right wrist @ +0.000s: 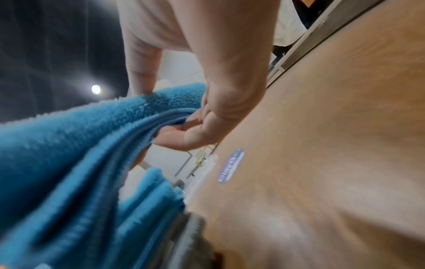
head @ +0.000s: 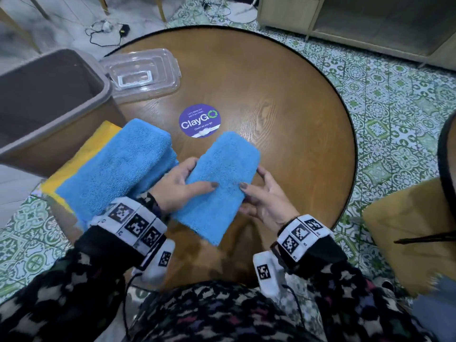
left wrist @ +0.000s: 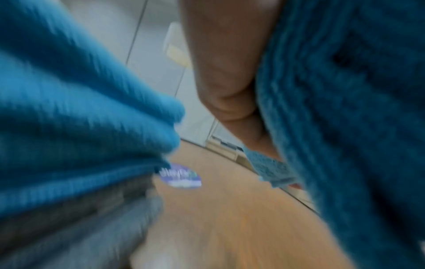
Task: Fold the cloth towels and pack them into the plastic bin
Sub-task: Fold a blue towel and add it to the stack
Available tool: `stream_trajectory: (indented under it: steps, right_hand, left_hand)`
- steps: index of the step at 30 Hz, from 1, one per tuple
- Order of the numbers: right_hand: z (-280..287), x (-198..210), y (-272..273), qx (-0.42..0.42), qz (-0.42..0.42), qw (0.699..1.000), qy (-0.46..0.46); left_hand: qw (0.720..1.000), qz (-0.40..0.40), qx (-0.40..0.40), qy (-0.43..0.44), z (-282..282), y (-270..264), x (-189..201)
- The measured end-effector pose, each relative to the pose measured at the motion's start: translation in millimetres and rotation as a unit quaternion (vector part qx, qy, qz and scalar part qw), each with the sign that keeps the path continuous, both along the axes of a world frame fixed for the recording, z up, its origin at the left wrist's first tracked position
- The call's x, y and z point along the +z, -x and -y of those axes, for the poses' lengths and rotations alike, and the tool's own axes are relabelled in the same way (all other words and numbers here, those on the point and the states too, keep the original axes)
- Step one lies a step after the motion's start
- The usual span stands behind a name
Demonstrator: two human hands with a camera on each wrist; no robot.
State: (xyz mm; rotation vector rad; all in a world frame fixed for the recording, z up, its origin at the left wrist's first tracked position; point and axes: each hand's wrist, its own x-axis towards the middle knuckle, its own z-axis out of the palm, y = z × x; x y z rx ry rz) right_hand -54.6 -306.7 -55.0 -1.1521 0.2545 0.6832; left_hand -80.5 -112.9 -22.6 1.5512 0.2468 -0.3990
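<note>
Folded blue terry towel pinched by left hand and right hand, long axis away from body; brown plastic bin far left, left hand nearer.

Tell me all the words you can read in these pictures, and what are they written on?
"ClayGO": big white letters on the round purple sticker on the round wooden table.
"Clean as you go": small line beneath, same sticker.
Small lines above "ClayGO": too blurred to read surely.
Black-and-white square markers on the white wristbands: patterns, not words.
Both wrist views: sticker too blurred.
</note>
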Motion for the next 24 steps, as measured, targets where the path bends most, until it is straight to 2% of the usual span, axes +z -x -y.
stream_trajectory:
  steps: [7, 11, 15, 17, 18, 20, 21, 22, 24]
  right_hand:
    - [-78, 57, -23, 0.045, 0.045, 0.996, -0.063]
    - [-124, 73, -19, 0.049, 0.069, 0.995, -0.044]
    - [-163, 68, -8, 0.029, 0.074, 0.997, -0.001]
    - [-176, 56, -4, 0.029, 0.069, 0.996, 0.050]
    - [-180, 52, -2, 0.040, 0.076, 0.992, 0.095]
    - [-186, 39, 2, 0.062, 0.111, 0.968, 0.215]
    - [-188, 35, 5, 0.062, 0.140, 0.951, 0.270]
    - [-189, 33, 8, 0.055, 0.180, 0.929, 0.317]
    - [-191, 37, 14, 0.016, 0.296, 0.868, 0.399]
  left_hand:
    - [0.996, 0.085, 0.014, -0.011, -78, 3, 68]
    - [0.995, 0.092, 0.024, -0.009, -119, 5, 84]
    - [0.988, 0.098, 0.010, -0.117, -164, 7, 80]
    - [0.968, 0.110, -0.005, -0.226, -180, 8, 74]
    - [0.949, 0.107, -0.032, -0.294, -185, 9, 67]
    - [0.894, 0.071, -0.124, -0.426, -187, 13, 51]
    - [0.872, 0.046, -0.157, -0.461, -185, 16, 43]
    - [0.866, 0.033, -0.170, -0.469, -185, 19, 35]
    - [0.879, 0.042, -0.168, -0.444, -187, 21, 27]
